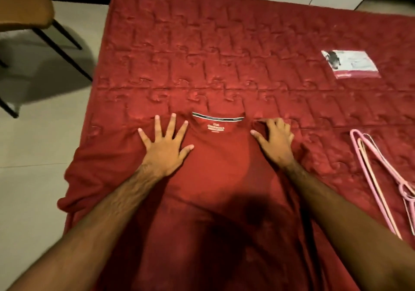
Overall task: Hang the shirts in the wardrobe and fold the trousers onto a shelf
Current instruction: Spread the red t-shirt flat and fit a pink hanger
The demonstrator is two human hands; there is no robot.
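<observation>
While the red shirt (215, 178) lies flat on the bed (224, 54), my left hand (165, 149) presses it with spread fingers; my right hand (277, 143) pinches its shoulder fabric.

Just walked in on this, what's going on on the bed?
A person has a red T-shirt spread on the red quilted bed. The left hand presses flat on one shoulder; the right hand curls into the fabric at the other. Pink hangers lie unused to the right, beside a plastic packet.
</observation>
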